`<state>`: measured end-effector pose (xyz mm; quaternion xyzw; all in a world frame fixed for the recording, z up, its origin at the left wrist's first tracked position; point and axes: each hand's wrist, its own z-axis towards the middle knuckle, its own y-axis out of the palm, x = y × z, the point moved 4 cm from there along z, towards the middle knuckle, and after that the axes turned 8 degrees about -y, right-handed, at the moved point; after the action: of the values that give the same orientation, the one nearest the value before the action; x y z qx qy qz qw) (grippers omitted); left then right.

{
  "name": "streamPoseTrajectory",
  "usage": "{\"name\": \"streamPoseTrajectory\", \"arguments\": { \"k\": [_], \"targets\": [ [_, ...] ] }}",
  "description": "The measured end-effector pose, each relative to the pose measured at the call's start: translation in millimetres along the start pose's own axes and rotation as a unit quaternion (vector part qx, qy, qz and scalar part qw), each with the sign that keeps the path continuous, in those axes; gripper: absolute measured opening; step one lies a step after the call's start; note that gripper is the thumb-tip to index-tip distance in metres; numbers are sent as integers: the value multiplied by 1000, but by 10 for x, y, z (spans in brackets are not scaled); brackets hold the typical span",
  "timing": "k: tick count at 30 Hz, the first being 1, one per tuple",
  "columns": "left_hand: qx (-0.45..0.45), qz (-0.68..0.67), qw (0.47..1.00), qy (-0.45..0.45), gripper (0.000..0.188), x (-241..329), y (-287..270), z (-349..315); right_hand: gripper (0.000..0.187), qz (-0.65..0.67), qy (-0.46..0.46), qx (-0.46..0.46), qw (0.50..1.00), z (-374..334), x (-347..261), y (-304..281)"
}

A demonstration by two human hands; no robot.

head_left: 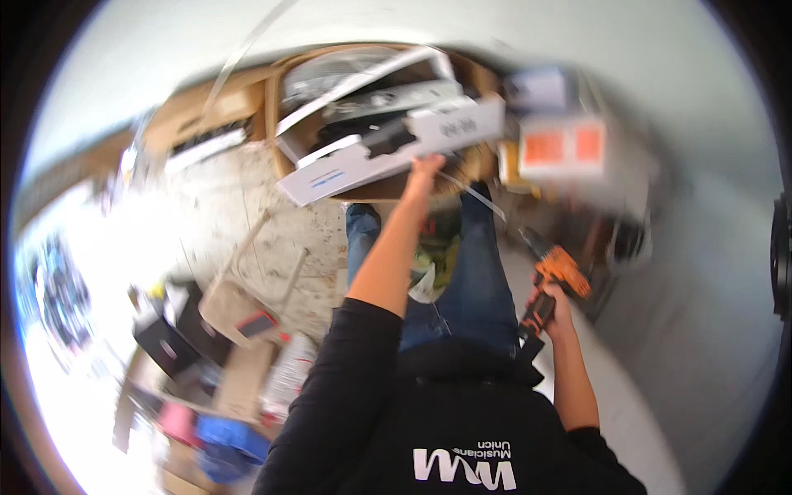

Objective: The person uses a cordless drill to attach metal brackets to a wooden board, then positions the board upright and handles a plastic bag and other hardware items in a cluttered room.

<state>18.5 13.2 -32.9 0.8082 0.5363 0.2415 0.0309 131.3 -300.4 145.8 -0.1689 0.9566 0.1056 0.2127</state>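
Note:
My left hand (426, 167) is stretched forward, its fingers closed at the near edge of a long white box (458, 129). That box has a cut-out side and lies tilted over the top of a large brown cardboard box (276, 115). Inside the cardboard box are a grey-silver panel-like part (394, 101), dark pieces and clear plastic wrapping (330, 74). Low at my right side, my right hand (557, 312) is wrapped round the handle of an orange and black cordless drill (563, 272). The drill's bit end points forward and left. My left fingertips are partly hidden and blurred.
Stacked cartons (569, 153), white with orange labels, stand right of the cardboard box, beside a pale wall (709, 247). At left, a beige folding chair or stool (239, 309) stands near an open carton of dark boxes (167, 340). A blue bag (229, 445) lies below.

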Motion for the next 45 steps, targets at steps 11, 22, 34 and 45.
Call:
{"name": "streamPoseTrajectory", "arguments": {
  "k": [11, 22, 34, 45],
  "targets": [
    [-57, 561, 822, 87, 58, 88, -296, 799, 38, 435, -7, 107, 894, -164, 1694, 609],
    [-46, 825, 517, 224, 47, -24, -304, 442, 40, 502, -30, 98, 859, 147, 2155, 647],
    [-100, 871, 420, 233, 44, 164, -191, 533, 38, 629, -90, 142, 759, 117, 2379, 1103],
    [-67, 913, 363, 174, 46, 149, -118, 548, 39, 648, -127, 148, 736, 75, 2210, 1058]
  ]
}}
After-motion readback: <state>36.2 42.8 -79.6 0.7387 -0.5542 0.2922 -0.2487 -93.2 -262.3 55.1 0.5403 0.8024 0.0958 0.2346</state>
